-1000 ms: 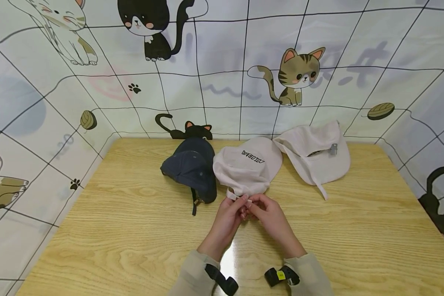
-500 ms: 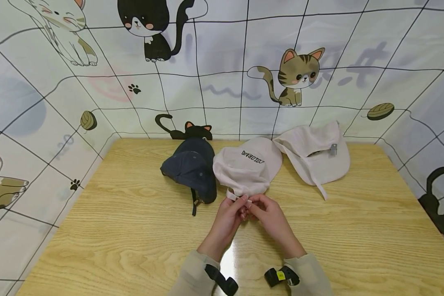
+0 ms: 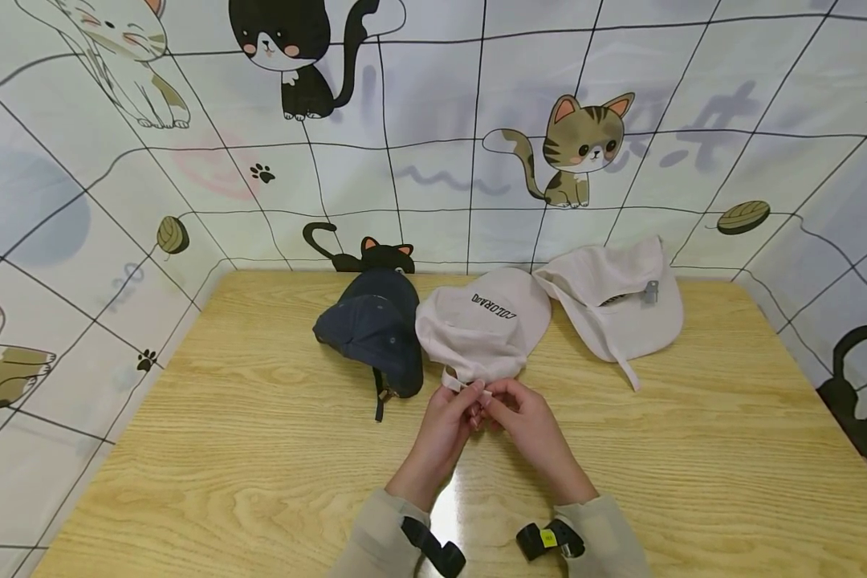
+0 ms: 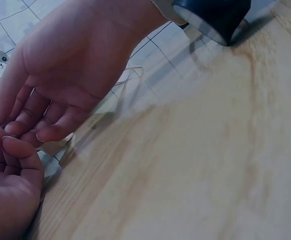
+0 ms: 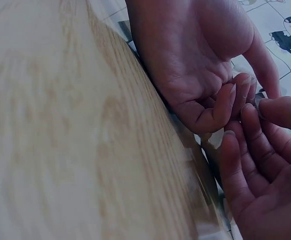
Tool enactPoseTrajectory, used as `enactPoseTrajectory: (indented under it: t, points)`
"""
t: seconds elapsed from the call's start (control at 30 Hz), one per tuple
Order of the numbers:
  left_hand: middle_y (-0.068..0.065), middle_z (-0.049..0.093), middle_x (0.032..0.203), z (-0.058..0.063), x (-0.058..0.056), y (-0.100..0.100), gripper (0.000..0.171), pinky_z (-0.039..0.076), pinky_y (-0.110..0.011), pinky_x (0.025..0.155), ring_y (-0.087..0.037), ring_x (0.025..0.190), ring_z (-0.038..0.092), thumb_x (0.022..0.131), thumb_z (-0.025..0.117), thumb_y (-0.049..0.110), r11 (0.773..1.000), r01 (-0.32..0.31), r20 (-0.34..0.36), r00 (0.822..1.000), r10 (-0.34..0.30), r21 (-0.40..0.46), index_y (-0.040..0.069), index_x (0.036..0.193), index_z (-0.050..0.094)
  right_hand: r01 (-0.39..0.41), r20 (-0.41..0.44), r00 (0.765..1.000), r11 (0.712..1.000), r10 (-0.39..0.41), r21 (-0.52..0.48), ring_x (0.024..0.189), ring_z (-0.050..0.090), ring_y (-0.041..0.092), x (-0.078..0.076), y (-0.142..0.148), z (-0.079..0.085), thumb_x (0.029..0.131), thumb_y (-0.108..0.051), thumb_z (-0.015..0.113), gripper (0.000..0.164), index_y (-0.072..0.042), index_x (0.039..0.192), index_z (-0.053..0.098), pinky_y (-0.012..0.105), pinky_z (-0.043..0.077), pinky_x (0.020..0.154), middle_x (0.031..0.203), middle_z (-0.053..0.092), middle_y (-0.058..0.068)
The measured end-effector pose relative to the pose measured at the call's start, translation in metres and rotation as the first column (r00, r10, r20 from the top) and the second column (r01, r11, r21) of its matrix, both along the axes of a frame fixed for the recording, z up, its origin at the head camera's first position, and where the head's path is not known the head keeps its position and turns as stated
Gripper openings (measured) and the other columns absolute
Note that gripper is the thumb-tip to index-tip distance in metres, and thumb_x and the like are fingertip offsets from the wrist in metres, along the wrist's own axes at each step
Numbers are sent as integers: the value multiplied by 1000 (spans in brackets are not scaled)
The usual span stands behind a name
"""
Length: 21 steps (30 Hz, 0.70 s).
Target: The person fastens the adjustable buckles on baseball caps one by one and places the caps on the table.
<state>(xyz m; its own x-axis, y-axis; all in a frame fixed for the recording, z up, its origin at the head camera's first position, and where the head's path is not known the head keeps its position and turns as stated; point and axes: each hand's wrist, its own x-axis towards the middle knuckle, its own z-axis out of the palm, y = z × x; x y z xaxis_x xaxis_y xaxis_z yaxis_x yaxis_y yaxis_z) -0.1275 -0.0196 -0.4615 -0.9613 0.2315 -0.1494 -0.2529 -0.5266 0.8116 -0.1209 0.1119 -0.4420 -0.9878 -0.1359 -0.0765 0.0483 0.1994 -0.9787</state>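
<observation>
In the head view a pale pink baseball cap (image 3: 462, 321) with dark "COLORADO" lettering lies at the middle of the table, its brim toward the back right. Its back strap (image 3: 453, 380) loops out at the near edge. My left hand (image 3: 444, 425) pinches this strap between thumb and fingers. From the other side my right hand (image 3: 531, 421) pinches it too, the fingertips of both hands meeting. A small bit of the strap shows pale between them. In the right wrist view, a small grey piece (image 5: 259, 97) shows among the fingertips, mostly hidden by them.
To the left lies a navy cap (image 3: 368, 329) with a dark strap hanging off it. Another pale cap (image 3: 636, 321) lies at right, its strap loose and a metal clasp (image 3: 651, 291) showing. A cat-print backdrop (image 3: 433, 177) borders the wooden table (image 3: 224, 449).
</observation>
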Motion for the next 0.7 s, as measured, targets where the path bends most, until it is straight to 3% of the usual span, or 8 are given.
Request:
enactPoseTrajectory:
  t: [0.27,0.7]
  points:
    - [0,46,63,-1,-1,0,21,34,-23,51,-9,54,41,84,62,26,999,-30,-15,999,30,-10,9,82,50,9,31,999,1000,-9,-12,79,58,32,-1,-1,3,85,-18,61,16,-4,90,60,43,49,68,83,62,9]
    - [-1,47,65,-4,-2,-1,22,34,-22,51,-11,56,43,85,60,27,999,-20,-11,1000,21,37,8,87,50,-31,8,999,998,32,-53,82,59,26,0,4,2,87,-25,58,23,-4,96,57,39,50,69,87,62,11]
